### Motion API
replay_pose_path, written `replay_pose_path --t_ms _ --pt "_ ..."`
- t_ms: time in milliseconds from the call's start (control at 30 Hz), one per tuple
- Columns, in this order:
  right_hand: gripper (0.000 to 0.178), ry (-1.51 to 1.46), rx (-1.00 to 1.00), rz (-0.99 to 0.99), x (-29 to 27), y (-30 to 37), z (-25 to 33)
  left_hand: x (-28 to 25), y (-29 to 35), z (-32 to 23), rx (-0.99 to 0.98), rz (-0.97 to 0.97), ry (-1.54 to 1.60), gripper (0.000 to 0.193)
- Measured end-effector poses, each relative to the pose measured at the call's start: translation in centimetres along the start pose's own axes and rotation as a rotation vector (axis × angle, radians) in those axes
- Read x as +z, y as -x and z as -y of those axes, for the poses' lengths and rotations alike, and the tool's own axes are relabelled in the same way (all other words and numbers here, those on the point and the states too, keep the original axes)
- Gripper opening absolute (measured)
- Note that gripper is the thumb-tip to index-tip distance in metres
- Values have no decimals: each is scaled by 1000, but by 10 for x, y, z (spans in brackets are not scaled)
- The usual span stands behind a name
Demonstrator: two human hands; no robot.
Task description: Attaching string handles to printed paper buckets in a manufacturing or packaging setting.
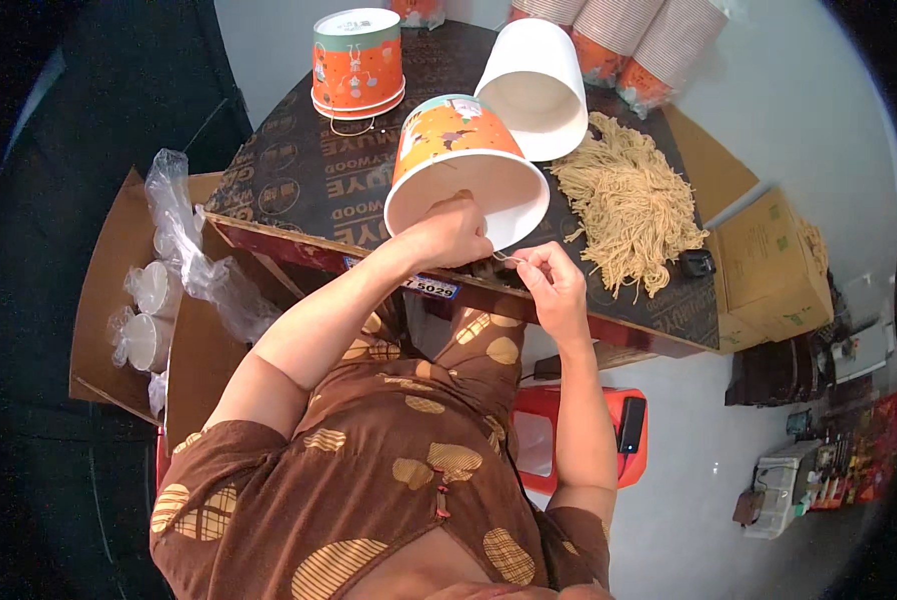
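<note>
An orange printed paper bucket (464, 135) lies on its side at the table's front edge, its white mouth facing me. My left hand (449, 230) is closed at the lower part of the mouth, overlapping the opening; some of its fingertips are hidden. A thin pale cord (507, 258) runs from it to my right hand (552, 280), whose thumb and fingers pinch the cord just beyond the rim. Right of the bucket, a loose heap of tan cords (634, 195) lies on the table. Behind it, a plain white bucket (534, 90) rests on its side.
Upside-down orange buckets (359, 75) with a cord loop stand at the back left of the dark tabletop (309, 170). Bucket stacks (659, 50) line the back right. A small black object (697, 263) sits by the cords. Cardboard boxes (114, 250) flank the table; a red stool (539, 400) holds a phone (632, 425).
</note>
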State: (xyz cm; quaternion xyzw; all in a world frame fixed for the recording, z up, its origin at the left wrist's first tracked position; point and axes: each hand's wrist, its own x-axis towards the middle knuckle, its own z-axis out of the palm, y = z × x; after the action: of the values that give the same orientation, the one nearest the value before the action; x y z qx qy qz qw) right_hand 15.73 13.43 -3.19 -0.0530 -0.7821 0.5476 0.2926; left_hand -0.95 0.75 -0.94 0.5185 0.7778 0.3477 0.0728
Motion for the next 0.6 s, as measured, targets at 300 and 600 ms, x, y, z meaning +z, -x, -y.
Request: replay_pose_path --t_ms 300,600 --pt "5 -350 47 -12 -6 -1 -1 -10 3 -6 -29 66 68 19" --pt "5 -392 76 5 -8 -1 -1 -16 4 -12 -73 106 72 19"
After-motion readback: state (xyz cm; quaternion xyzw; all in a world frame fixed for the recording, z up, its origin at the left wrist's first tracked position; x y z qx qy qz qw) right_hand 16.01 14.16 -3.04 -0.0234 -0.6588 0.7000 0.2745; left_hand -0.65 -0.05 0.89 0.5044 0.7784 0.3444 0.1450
